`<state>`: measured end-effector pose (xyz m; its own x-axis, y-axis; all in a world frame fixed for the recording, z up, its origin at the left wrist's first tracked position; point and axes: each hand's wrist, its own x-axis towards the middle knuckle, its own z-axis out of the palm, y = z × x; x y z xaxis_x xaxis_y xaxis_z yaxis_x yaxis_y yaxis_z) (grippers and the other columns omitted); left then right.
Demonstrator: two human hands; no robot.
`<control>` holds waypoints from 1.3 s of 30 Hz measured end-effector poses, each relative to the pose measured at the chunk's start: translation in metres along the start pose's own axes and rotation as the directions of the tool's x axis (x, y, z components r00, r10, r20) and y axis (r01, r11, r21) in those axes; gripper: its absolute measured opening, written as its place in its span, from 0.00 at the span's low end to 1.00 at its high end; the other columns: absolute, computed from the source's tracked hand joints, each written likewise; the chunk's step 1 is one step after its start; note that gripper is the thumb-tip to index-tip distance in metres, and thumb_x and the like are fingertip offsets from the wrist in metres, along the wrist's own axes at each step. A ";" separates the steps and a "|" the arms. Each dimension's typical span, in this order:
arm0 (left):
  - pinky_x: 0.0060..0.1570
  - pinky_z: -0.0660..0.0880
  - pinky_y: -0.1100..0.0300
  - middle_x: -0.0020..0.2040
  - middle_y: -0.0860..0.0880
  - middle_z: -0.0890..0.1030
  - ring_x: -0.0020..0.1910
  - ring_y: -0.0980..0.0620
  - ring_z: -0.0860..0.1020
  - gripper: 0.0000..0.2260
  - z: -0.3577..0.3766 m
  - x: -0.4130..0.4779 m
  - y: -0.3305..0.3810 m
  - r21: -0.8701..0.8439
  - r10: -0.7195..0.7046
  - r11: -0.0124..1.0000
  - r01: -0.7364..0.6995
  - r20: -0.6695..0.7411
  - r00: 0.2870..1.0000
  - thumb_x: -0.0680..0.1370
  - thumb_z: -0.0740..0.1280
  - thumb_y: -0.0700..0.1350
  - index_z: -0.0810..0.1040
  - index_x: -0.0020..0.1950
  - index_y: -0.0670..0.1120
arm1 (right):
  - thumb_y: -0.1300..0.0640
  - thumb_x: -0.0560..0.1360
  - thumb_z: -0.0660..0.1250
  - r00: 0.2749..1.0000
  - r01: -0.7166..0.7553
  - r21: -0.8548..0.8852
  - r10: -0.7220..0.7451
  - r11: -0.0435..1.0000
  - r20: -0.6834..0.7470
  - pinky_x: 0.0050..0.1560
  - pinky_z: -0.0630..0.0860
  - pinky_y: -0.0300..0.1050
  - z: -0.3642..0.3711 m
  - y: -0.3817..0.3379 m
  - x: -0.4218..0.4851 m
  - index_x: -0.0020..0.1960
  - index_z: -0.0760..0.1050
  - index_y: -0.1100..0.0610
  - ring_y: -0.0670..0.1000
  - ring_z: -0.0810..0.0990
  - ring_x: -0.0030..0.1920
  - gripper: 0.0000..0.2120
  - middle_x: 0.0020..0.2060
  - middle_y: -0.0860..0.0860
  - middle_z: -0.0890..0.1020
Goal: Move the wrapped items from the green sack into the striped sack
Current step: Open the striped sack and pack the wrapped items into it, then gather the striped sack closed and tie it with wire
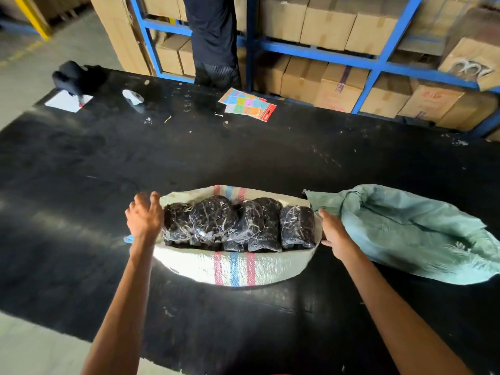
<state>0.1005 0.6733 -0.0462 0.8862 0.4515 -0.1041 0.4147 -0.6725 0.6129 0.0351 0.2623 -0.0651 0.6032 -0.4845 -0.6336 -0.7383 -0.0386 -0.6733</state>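
Glossy plastic-wrapped items (238, 223), woven striped sack (235, 269)

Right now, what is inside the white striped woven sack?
Dark bundles wrapped in clear plastic fill the white woven sack with red and blue stripes to its mouth, about four across the top. Edges of more show beneath; anything deeper is covered.

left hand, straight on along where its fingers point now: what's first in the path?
Left hand points away, slightly right, beside the white striped woven sack. Ahead looks free: only bare black tabletop with tiny scraps, as far as depth can be judged.
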 end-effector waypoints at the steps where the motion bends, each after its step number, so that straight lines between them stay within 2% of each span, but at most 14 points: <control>1: 0.64 0.67 0.43 0.66 0.30 0.73 0.65 0.30 0.71 0.18 0.001 0.010 -0.013 0.051 -0.082 0.996 0.078 0.092 0.992 0.84 0.56 0.46 0.74 0.69 0.38 | 0.43 0.83 0.56 0.998 -0.063 0.036 0.062 0.997 0.031 0.62 0.72 0.55 0.002 0.001 -0.001 0.73 0.68 0.55 0.57 0.75 0.66 0.24 0.68 0.55 0.76; 3: 0.64 0.67 0.45 0.68 0.29 0.72 0.66 0.31 0.71 0.19 0.007 0.022 -0.034 0.089 -0.209 0.977 0.192 0.273 0.939 0.86 0.54 0.45 0.72 0.70 0.35 | 0.43 0.82 0.60 0.991 -0.123 0.069 0.119 0.990 0.060 0.62 0.72 0.54 0.006 0.004 -0.001 0.72 0.68 0.55 0.56 0.76 0.64 0.24 0.67 0.54 0.77; 5: 0.65 0.70 0.45 0.68 0.30 0.73 0.67 0.33 0.72 0.20 0.016 0.027 -0.046 0.091 -0.233 0.972 0.215 0.334 0.913 0.86 0.55 0.46 0.73 0.69 0.33 | 0.40 0.79 0.62 0.979 -0.183 0.106 0.172 0.977 0.108 0.66 0.72 0.56 0.006 0.008 0.000 0.71 0.69 0.54 0.57 0.75 0.65 0.26 0.66 0.55 0.77; 7: 0.67 0.68 0.44 0.69 0.31 0.73 0.68 0.33 0.71 0.20 0.026 0.026 -0.051 0.142 -0.248 0.967 0.212 0.333 0.910 0.85 0.55 0.46 0.73 0.69 0.33 | 0.36 0.77 0.64 0.956 -0.253 0.158 0.222 0.954 0.191 0.68 0.72 0.59 0.005 0.012 -0.001 0.69 0.72 0.53 0.58 0.74 0.66 0.29 0.65 0.56 0.77; 10: 0.73 0.61 0.45 0.71 0.33 0.71 0.71 0.33 0.66 0.21 0.034 0.027 -0.056 0.239 -0.312 0.939 0.248 0.284 0.907 0.85 0.56 0.51 0.73 0.71 0.38 | 0.34 0.75 0.66 0.965 -0.216 0.178 0.181 0.960 0.192 0.68 0.72 0.58 0.003 0.019 0.000 0.70 0.71 0.52 0.60 0.73 0.67 0.31 0.67 0.57 0.76; 13: 0.66 0.71 0.43 0.66 0.33 0.75 0.65 0.35 0.74 0.24 0.038 0.033 -0.066 0.063 -0.333 0.942 0.330 0.321 0.887 0.82 0.62 0.52 0.75 0.67 0.33 | 0.35 0.75 0.66 0.972 -0.181 0.182 0.148 0.966 0.181 0.63 0.73 0.56 0.003 0.019 0.001 0.66 0.72 0.52 0.59 0.75 0.64 0.27 0.65 0.56 0.77; 17: 0.54 0.76 0.46 0.60 0.32 0.78 0.59 0.35 0.78 0.25 0.042 0.037 -0.078 0.028 -0.364 0.926 0.375 0.316 0.876 0.80 0.68 0.50 0.75 0.65 0.30 | 0.40 0.78 0.63 0.969 -0.193 0.216 0.151 0.957 0.195 0.56 0.75 0.54 0.001 0.017 0.002 0.54 0.76 0.50 0.58 0.77 0.60 0.15 0.62 0.57 0.79; 23: 0.46 0.70 0.47 0.56 0.30 0.77 0.51 0.37 0.77 0.18 0.053 0.033 -0.082 0.046 -0.297 0.954 0.297 0.284 0.911 0.80 0.66 0.43 0.73 0.63 0.29 | 0.43 0.80 0.61 0.965 -0.169 0.236 0.112 0.957 0.238 0.58 0.75 0.54 -0.007 0.020 -0.001 0.55 0.76 0.51 0.55 0.78 0.58 0.13 0.57 0.56 0.81; 26: 0.49 0.76 0.46 0.56 0.30 0.78 0.55 0.34 0.78 0.17 0.057 0.034 -0.083 0.077 -0.285 0.958 0.275 0.268 0.920 0.79 0.66 0.41 0.73 0.63 0.29 | 0.44 0.82 0.58 0.963 -0.130 0.314 0.045 0.940 0.265 0.62 0.74 0.55 -0.008 0.022 -0.001 0.56 0.78 0.53 0.55 0.80 0.56 0.15 0.55 0.56 0.83; 28: 0.41 0.77 0.55 0.51 0.34 0.79 0.50 0.42 0.78 0.17 0.056 0.033 -0.082 0.033 -0.305 0.949 0.313 0.340 0.890 0.79 0.66 0.41 0.75 0.62 0.29 | 0.47 0.83 0.56 0.963 -0.125 0.390 0.018 0.912 0.268 0.67 0.73 0.58 -0.010 0.022 -0.001 0.58 0.78 0.57 0.58 0.80 0.60 0.17 0.58 0.58 0.83; 30: 0.40 0.75 0.57 0.52 0.37 0.79 0.45 0.46 0.77 0.18 0.055 0.029 -0.082 -0.076 -0.339 0.910 0.409 0.433 0.835 0.80 0.66 0.45 0.76 0.63 0.32 | 0.51 0.83 0.57 0.970 -0.148 0.429 0.047 0.891 0.237 0.69 0.72 0.60 -0.016 0.023 -0.002 0.53 0.79 0.58 0.59 0.79 0.60 0.15 0.58 0.60 0.82; 33: 0.33 0.76 0.59 0.45 0.40 0.81 0.34 0.48 0.77 0.13 0.057 0.018 -0.080 -0.283 -0.343 0.768 0.574 0.575 0.743 0.79 0.67 0.47 0.78 0.56 0.38 | 0.51 0.82 0.58 0.972 -0.169 0.438 0.075 0.883 0.224 0.68 0.73 0.59 -0.029 0.028 -0.003 0.53 0.78 0.59 0.59 0.80 0.59 0.14 0.56 0.61 0.82; 36: 0.18 0.66 0.70 0.22 0.50 0.76 0.17 0.55 0.71 0.14 0.057 0.007 -0.072 -0.328 -0.314 0.751 0.573 0.585 0.747 0.80 0.66 0.48 0.74 0.38 0.41 | 0.52 0.80 0.60 0.975 -0.178 0.441 0.097 0.880 0.199 0.60 0.76 0.55 -0.044 0.034 -0.009 0.47 0.80 0.59 0.58 0.83 0.48 0.13 0.47 0.59 0.84; 39: 0.17 0.62 0.71 0.19 0.52 0.72 0.14 0.56 0.67 0.15 0.058 -0.003 -0.056 -0.351 -0.272 0.784 0.512 0.547 0.792 0.78 0.68 0.49 0.74 0.34 0.43 | 0.53 0.79 0.62 0.980 -0.172 0.461 0.107 0.871 0.165 0.63 0.75 0.55 -0.060 0.040 -0.015 0.47 0.80 0.59 0.57 0.82 0.46 0.11 0.45 0.58 0.83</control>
<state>0.0869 0.6756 -0.1259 0.7019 0.2197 -0.6776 0.7062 -0.0899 0.7023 -0.0216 0.2157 -0.0593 0.5625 -0.3347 -0.7560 -0.6077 0.4527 -0.6525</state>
